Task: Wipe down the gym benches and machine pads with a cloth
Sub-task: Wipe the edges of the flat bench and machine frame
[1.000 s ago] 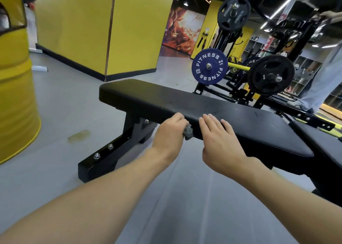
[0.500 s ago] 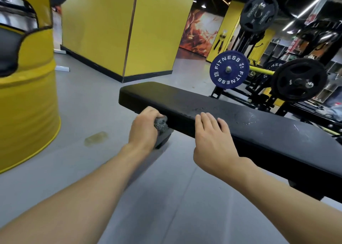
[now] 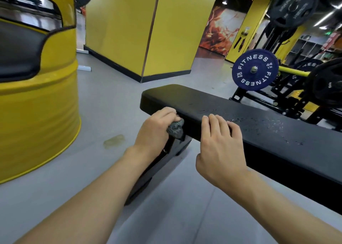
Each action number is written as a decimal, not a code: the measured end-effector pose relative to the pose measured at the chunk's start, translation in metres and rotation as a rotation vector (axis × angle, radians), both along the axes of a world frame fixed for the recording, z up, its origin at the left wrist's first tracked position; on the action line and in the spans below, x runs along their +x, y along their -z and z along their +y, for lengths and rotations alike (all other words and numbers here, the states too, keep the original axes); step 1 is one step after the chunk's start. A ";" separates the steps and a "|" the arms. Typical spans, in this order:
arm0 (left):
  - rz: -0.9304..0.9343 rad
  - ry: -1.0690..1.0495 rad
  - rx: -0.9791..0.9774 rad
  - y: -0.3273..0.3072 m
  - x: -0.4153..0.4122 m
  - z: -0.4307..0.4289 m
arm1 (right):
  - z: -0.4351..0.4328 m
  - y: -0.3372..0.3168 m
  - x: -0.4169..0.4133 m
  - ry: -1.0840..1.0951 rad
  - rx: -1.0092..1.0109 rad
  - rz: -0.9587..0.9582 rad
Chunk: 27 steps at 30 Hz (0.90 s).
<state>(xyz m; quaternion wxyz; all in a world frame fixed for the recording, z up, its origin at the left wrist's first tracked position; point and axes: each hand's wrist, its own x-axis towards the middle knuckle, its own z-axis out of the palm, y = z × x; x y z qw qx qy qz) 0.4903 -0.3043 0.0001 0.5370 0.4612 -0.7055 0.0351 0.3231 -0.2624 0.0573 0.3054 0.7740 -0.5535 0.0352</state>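
Head view: soft cloth point(image 3: 175, 130), judged best held wadded, is gripped by left hand point(image 3: 155, 131) at bench point(image 3: 268, 132) edge; right hand point(image 3: 220, 147) is laid flat.

noted both forearms bare, extended forward and converging. found left hand point(image 3: 155, 131) knuckles up, wrist straight, fingers point(image 3: 166, 114) curled tight round a grey cloth point(image 3: 175, 130). found right hand point(image 3: 220, 147) near it, palm down, fingertips point(image 3: 214, 122) straight, close together, laid flat over the worktop point(image 3: 268, 132) edge.
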 end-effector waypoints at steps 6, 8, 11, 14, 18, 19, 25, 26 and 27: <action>0.519 -0.333 0.344 0.023 0.059 -0.051 | -0.005 0.006 -0.004 -0.011 -0.001 0.017; 0.571 -0.379 0.368 0.018 0.050 -0.054 | -0.006 0.005 -0.003 -0.027 0.023 0.019; 0.545 -0.416 0.391 0.009 0.029 -0.043 | -0.004 0.000 -0.005 -0.006 0.108 0.046; 0.421 -0.279 0.343 -0.010 -0.005 -0.011 | 0.001 -0.011 -0.004 -0.009 0.217 0.050; 0.220 0.078 0.314 -0.044 -0.057 0.049 | 0.025 -0.032 -0.014 -0.093 0.318 -0.161; 0.165 0.157 0.367 -0.052 -0.070 0.062 | 0.040 -0.033 -0.027 -0.115 0.273 -0.269; -0.240 0.497 0.746 -0.064 -0.186 0.138 | 0.167 -0.015 -0.167 0.001 0.286 -0.542; -0.316 0.563 0.764 -0.062 -0.221 0.153 | 0.193 -0.012 -0.199 0.060 0.310 -0.590; -0.369 0.591 0.763 -0.060 -0.240 0.162 | 0.206 -0.008 -0.215 0.094 0.335 -0.621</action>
